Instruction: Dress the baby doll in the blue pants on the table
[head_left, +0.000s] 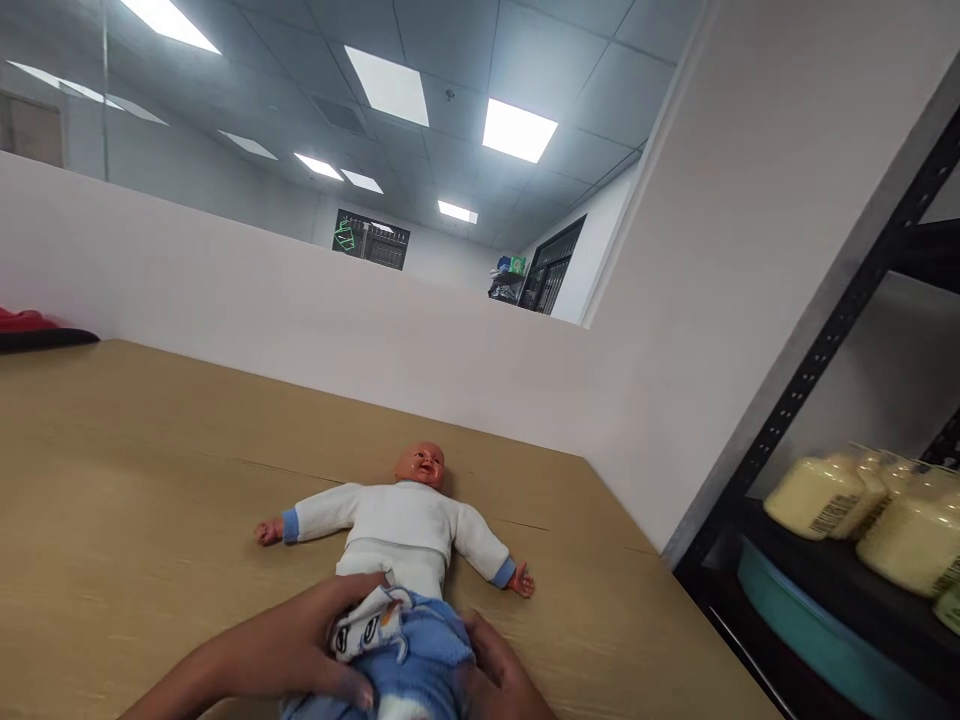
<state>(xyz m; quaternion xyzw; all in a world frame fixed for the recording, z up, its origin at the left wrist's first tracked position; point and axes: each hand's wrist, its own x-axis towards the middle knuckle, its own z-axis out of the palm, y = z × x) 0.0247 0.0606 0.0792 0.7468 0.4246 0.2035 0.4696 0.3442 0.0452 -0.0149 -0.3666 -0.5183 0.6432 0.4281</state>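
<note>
One doll (401, 530) face-up on desk (187, 480), two arms outspread. One pair of blue trousers (436, 642) at its waist. Two hands: left hand (311, 632), fingers gripping cloth (one printed white flap (371, 630) showing); right hand (504, 675), fingers against opposite side, pinching or not, cannot tell.

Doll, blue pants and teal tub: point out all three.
Doll (403, 520): head view, on its clothed chest.
Blue pants (437, 637): head view, on the front, between the hands.
Teal tub (817, 628): head view, on its outer side.
</note>
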